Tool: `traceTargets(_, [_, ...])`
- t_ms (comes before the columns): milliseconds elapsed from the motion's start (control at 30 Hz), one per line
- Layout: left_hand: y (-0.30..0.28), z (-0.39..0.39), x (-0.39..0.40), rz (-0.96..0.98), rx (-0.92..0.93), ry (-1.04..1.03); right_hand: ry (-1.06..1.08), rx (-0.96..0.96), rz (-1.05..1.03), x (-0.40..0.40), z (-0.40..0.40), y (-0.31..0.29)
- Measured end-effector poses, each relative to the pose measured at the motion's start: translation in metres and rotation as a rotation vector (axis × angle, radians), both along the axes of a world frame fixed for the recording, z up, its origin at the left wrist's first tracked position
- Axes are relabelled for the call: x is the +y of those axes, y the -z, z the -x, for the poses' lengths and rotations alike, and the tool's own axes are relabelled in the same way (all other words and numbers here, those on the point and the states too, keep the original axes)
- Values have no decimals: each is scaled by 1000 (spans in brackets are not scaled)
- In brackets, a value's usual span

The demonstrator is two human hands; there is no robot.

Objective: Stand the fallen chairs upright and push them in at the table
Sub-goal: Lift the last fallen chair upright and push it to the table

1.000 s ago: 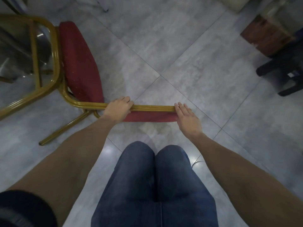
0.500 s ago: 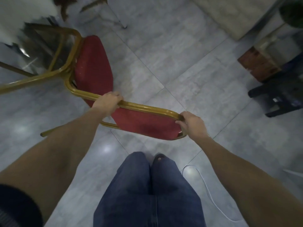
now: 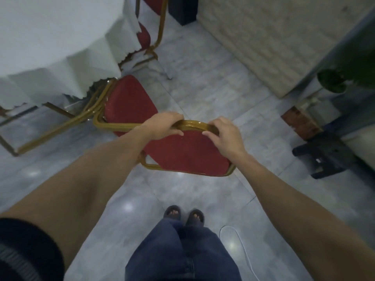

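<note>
A red-cushioned chair (image 3: pixel 132 102) with a gold metal frame tilts in front of me, its seat toward the table and its backrest toward me. My left hand (image 3: pixel 164 126) grips the top rail of the backrest. My right hand (image 3: pixel 223 134) grips the same rail a little to the right, fingers curled over it. The table (image 3: pixel 40 37) under a white cloth stands at the upper left, its cloth edge just above the chair's seat. A second red chair (image 3: pixel 150 33) stands upright at the table's far side.
A dark stool (image 3: pixel 324 157) stands on the floor at the right, beside a brick-coloured base (image 3: pixel 300 122) and a green plant (image 3: pixel 334 82). A pale rug (image 3: pixel 274 37) lies at the upper right. A white cable (image 3: pixel 241 244) runs across the tiles near my feet.
The chair has been lifted from lying on the floor toward upright. Both hands moved closer together on the backrest's top rail, and the table has come into view.
</note>
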State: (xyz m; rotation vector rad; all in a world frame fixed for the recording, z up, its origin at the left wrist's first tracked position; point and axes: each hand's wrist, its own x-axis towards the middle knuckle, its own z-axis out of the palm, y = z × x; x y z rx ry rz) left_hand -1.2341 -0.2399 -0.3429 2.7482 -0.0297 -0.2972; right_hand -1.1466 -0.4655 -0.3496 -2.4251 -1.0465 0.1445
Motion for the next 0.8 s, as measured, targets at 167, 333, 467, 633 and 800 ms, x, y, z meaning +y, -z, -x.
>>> traceTargets(167, [-43, 23, 15, 18, -167, -114, 4, -22, -176, 24, 0, -50])
traceTargets(333, [-63, 60, 38, 93, -296, -320, 31, 36, -208, -2, -14, -52])
traceTargets(467, [-67, 107, 51, 160, -374, -483, 33, 20, -61, 11, -38, -68])
traceTargets(633, [-67, 171, 52, 125, -396, -640, -184, -51, -88, 57, -29, -98])
traceTargets(800, [-48, 240, 29, 59, -286, -787, -465, -201, -2, 89, 7, -112])
